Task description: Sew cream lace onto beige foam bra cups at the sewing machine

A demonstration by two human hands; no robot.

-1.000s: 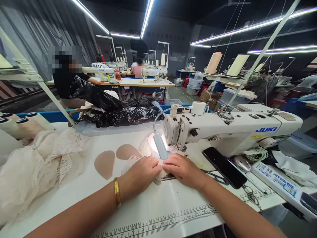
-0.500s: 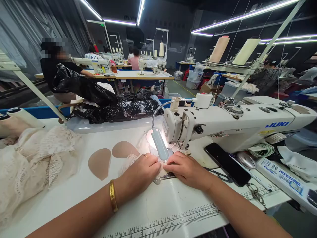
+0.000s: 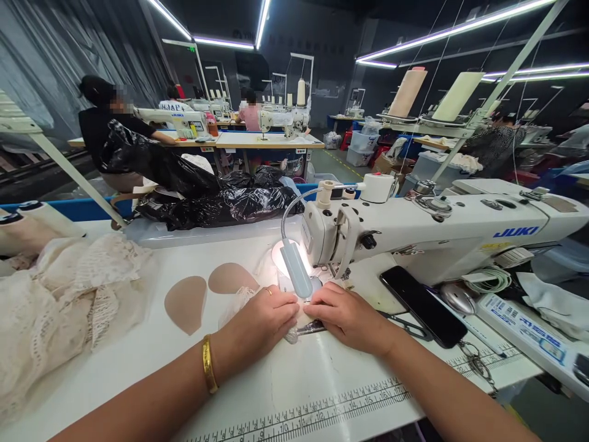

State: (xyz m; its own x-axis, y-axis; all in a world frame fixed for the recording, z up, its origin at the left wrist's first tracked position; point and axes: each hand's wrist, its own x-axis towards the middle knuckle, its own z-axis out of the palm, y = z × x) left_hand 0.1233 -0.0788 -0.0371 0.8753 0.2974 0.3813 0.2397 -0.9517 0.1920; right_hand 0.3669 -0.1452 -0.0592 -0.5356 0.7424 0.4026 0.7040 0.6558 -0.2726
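Observation:
Pale lace fabric (image 3: pixel 238 302) lies under the needle area of a white JUKI sewing machine (image 3: pixel 423 224). My left hand (image 3: pixel 262 319) is closed on the fabric's near left part, with fingertips and thumb together. From the other side, my right hand (image 3: pixel 347 316) pinches the fabric's right edge, close to the left fingertips. A lit gooseneck lamp (image 3: pixel 297 270) hangs just above and hides the needle and part of the cloth. To the left, two flat beige teardrop-shaped pieces (image 3: pixel 185 304) rest on the white table (image 3: pixel 156 393); the farther one touches the lace.
A heap of cream lace (image 3: pixel 69 294) covers the table's left side. Right of my hands lie a black phone (image 3: pixel 422 306), keys (image 3: pixel 478 362) and a long white box (image 3: pixel 529 334). Black plastic bags (image 3: pixel 225 202) sit behind the table. A person in black (image 3: pixel 108 138) sits beyond.
My hands stay almost in place, still on the fabric; the left fingers have shifted only slightly. The camera view has moved a little.

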